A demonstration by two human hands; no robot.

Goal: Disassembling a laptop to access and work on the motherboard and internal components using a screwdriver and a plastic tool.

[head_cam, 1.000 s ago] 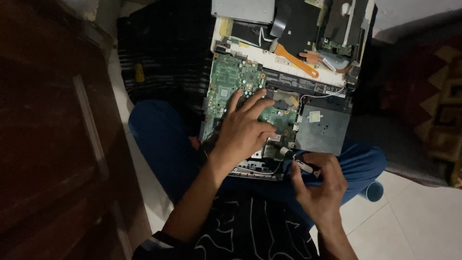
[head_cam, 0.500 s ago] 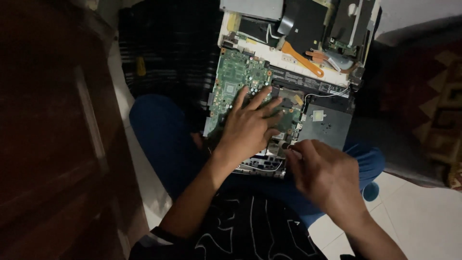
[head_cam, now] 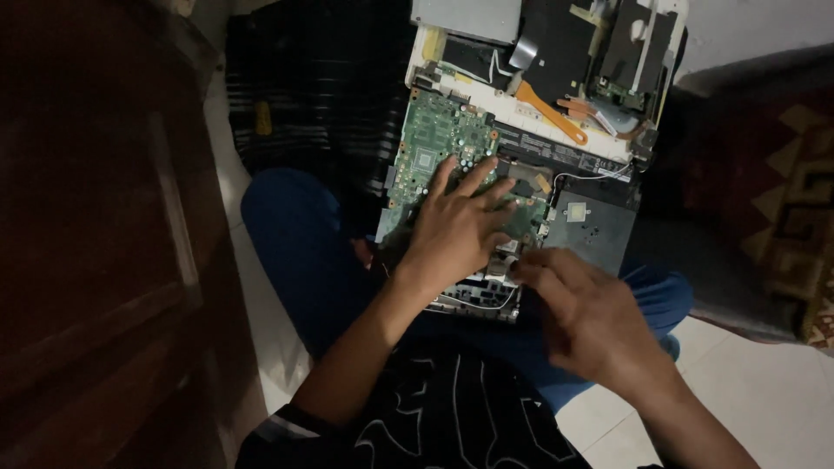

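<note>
An opened laptop (head_cam: 599,226) lies across my lap with its insides exposed. My left hand (head_cam: 456,230) rests flat, fingers spread, on the green circuit board (head_cam: 434,143). My right hand (head_cam: 586,317) hovers over the laptop's near right corner, its fingertips touching the parts beside the left hand. Whether it pinches a small part is hidden by the fingers. An orange ribbon cable (head_cam: 549,113) crosses the white frame above the board.
A dark wooden door or cabinet (head_cam: 95,243) fills the left side. A dark striped cloth (head_cam: 321,87) with a small yellow-handled tool (head_cam: 263,119) lies on the pale tiled floor (head_cam: 764,391). A patterned rug (head_cam: 782,191) is at right.
My right hand moved up and left from beside my knee onto the laptop's near edge. My left hand stayed on the board. The view shifted slightly.
</note>
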